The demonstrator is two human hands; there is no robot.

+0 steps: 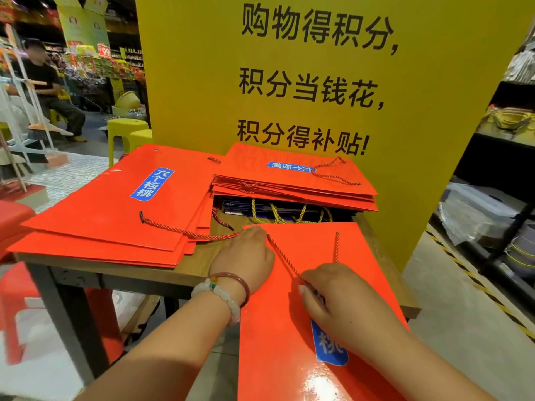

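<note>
At the table (pixel 199 264) edge, our left hand (pixel 243 257) grips the red bag (pixel 289 328) by its corner, our right hand (pixel 344 302) pinches the rope handle (pixel 282 254) — we should pull evenly.

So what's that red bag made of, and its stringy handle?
The red bag looks like glossy coated paper: flat, stiff, with light glaring off it. The handle cord, pinched by the right hand, looks like twisted fibre rope, maybe nylon or cotton.

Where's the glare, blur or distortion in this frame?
Head view: white glare on the glossy bag near the bottom edge; wide-angle bend tilts the table and sign; the stool at left is blurred; the left hand, right hand and rope are sharp.
</note>
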